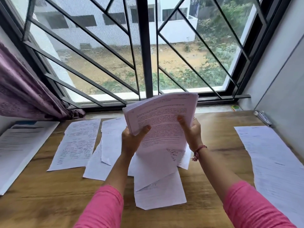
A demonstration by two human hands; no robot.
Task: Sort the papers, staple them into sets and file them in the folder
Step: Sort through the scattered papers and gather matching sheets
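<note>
From the head view, both forearms in pink sleeves reach forward over the wooden bench point(213, 145), raised so the hands meet in mid-air before the window. The left hand point(132, 139) grips the near-left corner of a thick stack of papers point(162, 112), thumb curled over the top sheet and fingers hidden beneath. The right hand point(191, 129), with a red thread bracelet point(198, 151) at the wrist, pinches the stack's right edge, thumb pressed on the printed face. The stack is held tilted up toward the camera, its sheets thin, white and densely printed, their far edges fanned slightly. One loose sheet hangs down from the stack between the wrists. Below the hands lie more flat rectangular sheets: a printed page point(77, 143) at left, overlapping blank-looking pages point(105, 145) beside it, and a skewed pile point(158, 191) near the middle. A long printed sheet point(271, 162) lies at right, well apart. At far left sits a pale document with a blue header point(19, 145). A purple textured curtain point(21, 86) hangs at left, and dark metal bars point(145, 46) cross the window.
</note>
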